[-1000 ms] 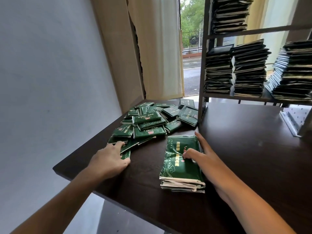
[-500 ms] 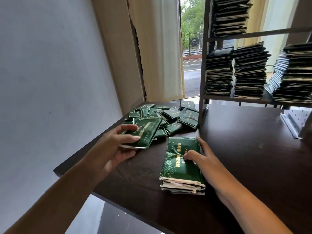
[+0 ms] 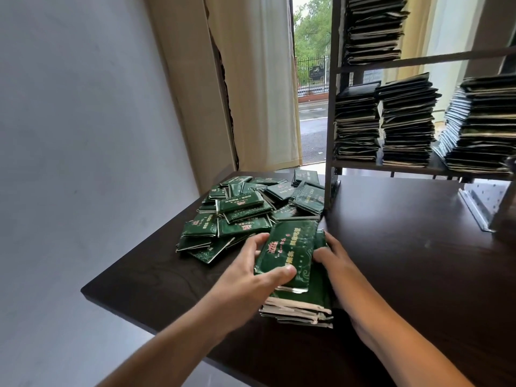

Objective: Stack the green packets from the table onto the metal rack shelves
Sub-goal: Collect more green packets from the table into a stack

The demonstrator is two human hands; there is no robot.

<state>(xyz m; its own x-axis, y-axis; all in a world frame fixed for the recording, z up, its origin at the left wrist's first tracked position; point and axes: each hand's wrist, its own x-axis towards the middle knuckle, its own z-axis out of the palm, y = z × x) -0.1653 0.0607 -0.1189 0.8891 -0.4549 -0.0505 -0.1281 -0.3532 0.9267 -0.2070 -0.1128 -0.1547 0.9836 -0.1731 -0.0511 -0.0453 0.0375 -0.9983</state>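
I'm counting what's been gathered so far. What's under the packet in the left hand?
Under the packet that the left hand grips lies a small stack of packets on the table. Only its near edges show, so I can't count them.
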